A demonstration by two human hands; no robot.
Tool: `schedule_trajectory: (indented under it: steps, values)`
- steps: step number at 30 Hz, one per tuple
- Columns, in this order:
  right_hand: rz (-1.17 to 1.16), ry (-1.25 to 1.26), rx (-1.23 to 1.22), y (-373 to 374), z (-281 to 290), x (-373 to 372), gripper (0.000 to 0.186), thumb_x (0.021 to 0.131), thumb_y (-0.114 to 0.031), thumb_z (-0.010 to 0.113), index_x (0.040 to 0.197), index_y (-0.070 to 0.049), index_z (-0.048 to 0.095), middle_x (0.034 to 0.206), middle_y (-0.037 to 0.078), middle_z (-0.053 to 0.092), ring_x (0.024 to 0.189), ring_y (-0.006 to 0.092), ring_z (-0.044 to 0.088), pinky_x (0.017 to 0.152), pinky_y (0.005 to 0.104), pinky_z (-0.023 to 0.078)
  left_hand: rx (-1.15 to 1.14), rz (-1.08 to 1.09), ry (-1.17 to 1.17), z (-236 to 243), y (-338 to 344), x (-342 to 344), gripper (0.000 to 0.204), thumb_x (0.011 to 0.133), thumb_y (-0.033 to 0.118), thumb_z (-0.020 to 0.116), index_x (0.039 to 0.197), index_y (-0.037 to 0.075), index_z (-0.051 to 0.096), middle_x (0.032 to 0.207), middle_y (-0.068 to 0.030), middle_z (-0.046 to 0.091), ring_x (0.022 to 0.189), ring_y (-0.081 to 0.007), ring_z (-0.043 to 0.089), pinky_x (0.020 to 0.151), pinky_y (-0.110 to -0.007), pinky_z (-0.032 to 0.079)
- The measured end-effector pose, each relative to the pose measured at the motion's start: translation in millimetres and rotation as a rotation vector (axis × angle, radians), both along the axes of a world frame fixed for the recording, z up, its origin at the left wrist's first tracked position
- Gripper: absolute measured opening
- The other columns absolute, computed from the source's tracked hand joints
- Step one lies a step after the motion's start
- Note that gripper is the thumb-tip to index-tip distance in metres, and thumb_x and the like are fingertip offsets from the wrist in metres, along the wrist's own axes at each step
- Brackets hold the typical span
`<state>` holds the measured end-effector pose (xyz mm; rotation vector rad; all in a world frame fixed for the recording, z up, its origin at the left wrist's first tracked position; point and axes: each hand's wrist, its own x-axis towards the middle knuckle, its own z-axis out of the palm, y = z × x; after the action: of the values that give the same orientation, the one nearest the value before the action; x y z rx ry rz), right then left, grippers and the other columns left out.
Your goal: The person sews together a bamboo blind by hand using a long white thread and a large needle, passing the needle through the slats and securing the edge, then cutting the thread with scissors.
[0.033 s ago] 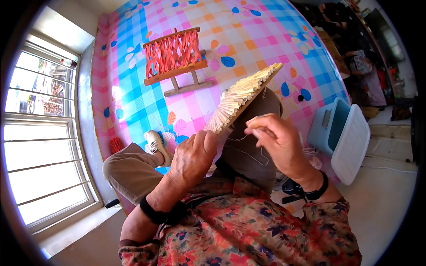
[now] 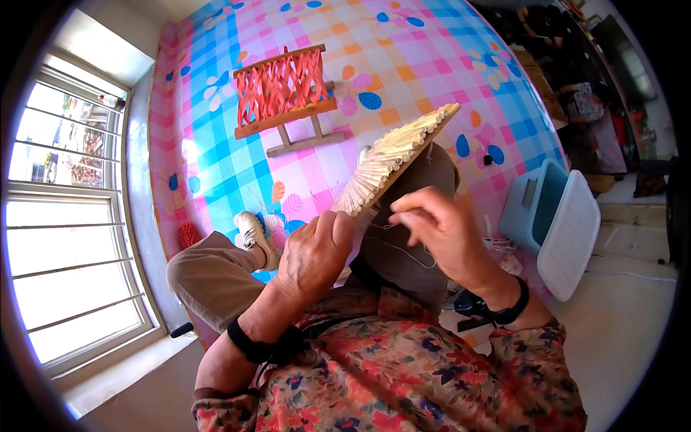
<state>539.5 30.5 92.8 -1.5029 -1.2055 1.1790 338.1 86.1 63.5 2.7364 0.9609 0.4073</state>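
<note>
My left hand [image 2: 313,255] grips the lower end of a long wooden board [image 2: 439,126] that slants up to the right over my leg, with a row of pale rolled strips [image 2: 396,151] along it. My right hand [image 2: 435,230], slightly blurred, is just right of the board's lower part, fingers curled and thumb close to the index finger. A thin white string [image 2: 417,259] hangs under it; what its fingertips hold, if anything, I cannot make out.
A wooden rack [image 2: 281,93] laced with red strips stands ahead on the checked floor covering [image 2: 360,43]. A blue bin [image 2: 536,216] with an upright lid [image 2: 568,237] is at the right, a barred window [image 2: 65,237] at the left. Dark clutter, perhaps people, fills the upper right.
My right hand has moved slightly left, toward the board, with its forefinger now reaching farther forward. My left hand and the board are nearly unchanged.
</note>
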Motion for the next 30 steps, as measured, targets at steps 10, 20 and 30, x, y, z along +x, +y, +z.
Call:
schedule_trajectory:
  steps: [10,20,30]
  values:
    - [0.188,-0.374,0.247,19,-38,-19,0.008,0.084,-0.005,0.059,0.091,-0.002,0.056,0.080,0.013,0.060,0.071,0.0301,0.062,0.061,0.0341,0.050,0.059,-0.012,-0.053,-12,8,5,0.018,0.077,0.006,0.060,0.082,0.006,0.043,0.070,-0.0080,0.047,0.061,-0.0242,0.056,0.050,-0.037,0.046]
    - [0.536,-0.887,0.505,16,-37,10,0.012,0.072,-0.004,0.054,0.084,-0.006,0.051,0.075,0.009,0.056,0.070,0.0270,0.060,0.059,0.0342,0.049,0.093,0.008,-0.015,-14,15,-2,0.015,0.080,0.010,0.059,0.085,0.006,0.046,0.073,-0.0073,0.049,0.056,-0.0233,0.057,0.047,-0.035,0.048]
    - [0.099,0.010,0.049,-4,-13,16,0.007,0.089,-0.001,0.058,0.096,-0.001,0.059,0.075,0.005,0.055,0.063,0.0088,0.052,0.056,0.0239,0.043,0.054,0.130,-0.015,-12,42,-26,0.013,0.078,0.002,0.056,0.085,0.004,0.045,0.072,-0.0119,0.049,0.059,-0.0306,0.057,0.050,-0.041,0.048]
